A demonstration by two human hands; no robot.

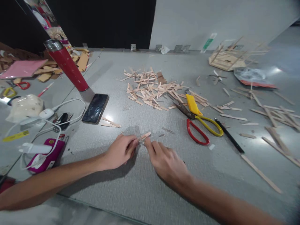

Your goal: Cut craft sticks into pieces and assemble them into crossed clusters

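Small pieces of wooden craft stick [145, 135] meet between my two hands, low over the grey table. My left hand [122, 151] pinches them from the left, thumb and fingers pressed together. From the right, my right hand [165, 159] grips the same pieces with its fingertips. How the pieces join is too small to make out. Left of them lies a little group of joined craft sticks [110, 124]. Beyond my hands spreads a loose pile of short cut sticks [152, 89]. Scissors with red and yellow handles [198, 120] rest to the right of it.
A red bottle [67, 67] stands at the left, near a black phone [95, 108]. White cables, keys [62, 121] and a purple box [47, 156] crowd the left side. A yellow cutter [193, 104], a black pen [229, 136] and a stick frame [228, 57] lie rightward.
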